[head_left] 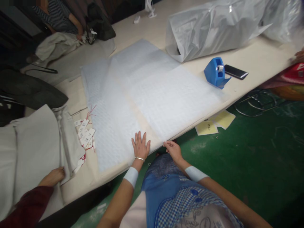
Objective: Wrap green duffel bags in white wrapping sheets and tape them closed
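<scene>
Two pale, translucent sheets lie side by side on the table, with a narrow cream strip showing between them. My left hand rests flat with fingers spread near the front edge, at the inner edge of the left sheet. Just to its right, my right hand pinches the near corner of the right sheet at the table's edge. Whether one layer or several is between the fingertips cannot be made out.
Beyond the right sheet stand a blue tape dispenser, a black phone and a large grey plastic bag. At left, a co-worker's hand touches folded grey fabric beside paper tags. Yellow papers show below the table edge.
</scene>
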Demonstrator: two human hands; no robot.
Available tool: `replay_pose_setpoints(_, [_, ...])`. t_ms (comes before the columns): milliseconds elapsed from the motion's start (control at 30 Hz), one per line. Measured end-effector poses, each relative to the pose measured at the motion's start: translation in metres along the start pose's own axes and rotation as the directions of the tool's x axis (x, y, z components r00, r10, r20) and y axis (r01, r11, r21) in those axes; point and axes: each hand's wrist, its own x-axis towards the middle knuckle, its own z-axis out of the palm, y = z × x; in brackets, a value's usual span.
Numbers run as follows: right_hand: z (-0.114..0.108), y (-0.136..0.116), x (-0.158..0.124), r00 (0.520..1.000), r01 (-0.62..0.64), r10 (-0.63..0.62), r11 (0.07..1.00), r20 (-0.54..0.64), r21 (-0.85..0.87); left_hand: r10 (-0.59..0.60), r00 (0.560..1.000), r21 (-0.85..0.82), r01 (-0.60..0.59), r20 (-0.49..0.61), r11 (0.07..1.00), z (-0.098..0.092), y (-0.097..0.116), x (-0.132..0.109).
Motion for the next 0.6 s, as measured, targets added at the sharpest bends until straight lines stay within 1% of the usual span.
replay_pose_setpoints(133, [0.0,-0.003,-0.001,1.0,-0.004,0.005,1.0,-0.025,0.009,0.0,1.0,0.008,0.001,-0.009,1.0,0.001,0.001,0.0])
replay_pose_setpoints(300, [0.001,-0.003,0.003,0.996,-0.027,0.032,0.998,-0.082,0.065,-0.002,1.0,-0.009,0.002,-0.028,1.0,0.002,0.001,-0.001])
replay_pose_setpoints(600, [-0.005,0.008,0.004,0.999,-0.016,0.019,0.997,-0.048,0.07,-0.004,1.0,-0.014,0.004,-0.031,1.0,0.002,0.0,-0.001])
